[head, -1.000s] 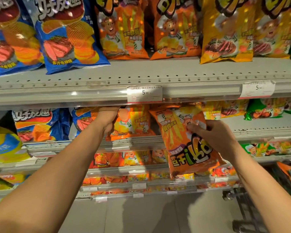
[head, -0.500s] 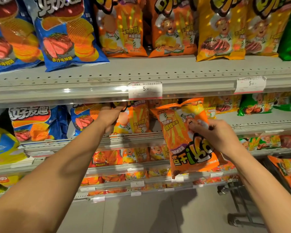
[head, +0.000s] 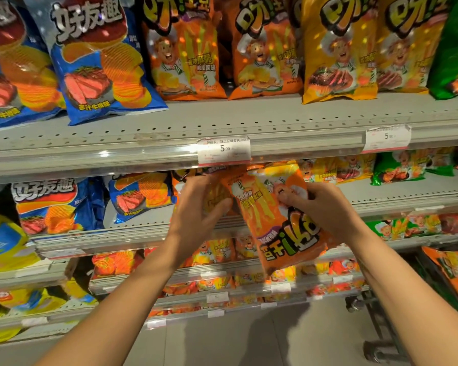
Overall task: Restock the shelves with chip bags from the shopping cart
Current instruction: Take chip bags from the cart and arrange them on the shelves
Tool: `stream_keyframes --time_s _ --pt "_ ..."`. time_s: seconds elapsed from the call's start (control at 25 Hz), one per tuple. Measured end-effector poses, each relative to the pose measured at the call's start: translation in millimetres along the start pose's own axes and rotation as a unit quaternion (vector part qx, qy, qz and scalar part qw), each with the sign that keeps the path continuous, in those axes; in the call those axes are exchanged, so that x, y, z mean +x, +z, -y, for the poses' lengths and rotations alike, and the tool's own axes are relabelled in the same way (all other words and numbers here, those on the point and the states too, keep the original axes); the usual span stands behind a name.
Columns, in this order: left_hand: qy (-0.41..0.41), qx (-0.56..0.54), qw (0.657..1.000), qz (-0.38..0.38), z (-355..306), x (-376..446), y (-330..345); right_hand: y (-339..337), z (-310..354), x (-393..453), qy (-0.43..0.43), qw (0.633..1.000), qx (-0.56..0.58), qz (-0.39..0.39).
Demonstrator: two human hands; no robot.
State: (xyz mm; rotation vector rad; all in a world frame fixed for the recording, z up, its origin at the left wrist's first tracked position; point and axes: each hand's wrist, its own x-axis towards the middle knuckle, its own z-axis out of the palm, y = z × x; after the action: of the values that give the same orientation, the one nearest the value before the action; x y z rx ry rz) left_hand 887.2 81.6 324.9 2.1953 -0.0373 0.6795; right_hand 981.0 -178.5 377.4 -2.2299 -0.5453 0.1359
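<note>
Chip bag [head: 283,220], orange and upside down, hangs at the lip of the second shelf [head: 407,196], pinched in the right hand [head: 325,210]. Left hand [head: 198,210] curls around an orange bag already standing there [head: 214,196]. Head view shows stocked rows above and below; the cart [head: 381,326] at lower right holds more orange bags, so restocking looks unfinished.

Top shelf [head: 249,122], across the frame's upper half: two blue chip bags [head: 98,62] at left, two orange bags [head: 185,48] centre, two yellow bags [head: 339,48] right, one green bag [head: 455,48] at the edge. Two price tags [head: 224,150] on its rail. Two hands [head: 198,215] mid-frame; one orange bag [head: 280,220] held upside down. Lower-shelf bags too crowded to count.
</note>
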Motion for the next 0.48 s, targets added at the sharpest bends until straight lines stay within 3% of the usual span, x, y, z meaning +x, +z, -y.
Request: stream_keyframes --time_s 0.12,0.2,0.28,0.4,0.48 --pt "-0.024 -0.034 0.999 0.024 -9.4 10.0 -5.4 -7.9 10.2 6.8 -0.071 0.986 -0.130 0.079" --pt "-0.064 -0.104 0.986 0.113 -19.4 23.8 -9.4 -7.4 27.1 12.3 -0.113 0.956 -0.204 0.175" --pt "-0.106 -0.097 0.960 0.240 -28.6 40.1 -11.4 2.5 47.0 20.5 -0.141 0.907 -0.313 0.243" --pt "-0.191 -0.037 0.874 0.445 -35.5 60.0 -9.3 20.1 67.8 25.7 -0.188 0.869 -0.403 0.216" --pt "-0.207 -0.009 0.847 0.489 -29.8 61.1 -5.8 26.0 67.2 24.2 -0.230 0.860 -0.431 0.147"
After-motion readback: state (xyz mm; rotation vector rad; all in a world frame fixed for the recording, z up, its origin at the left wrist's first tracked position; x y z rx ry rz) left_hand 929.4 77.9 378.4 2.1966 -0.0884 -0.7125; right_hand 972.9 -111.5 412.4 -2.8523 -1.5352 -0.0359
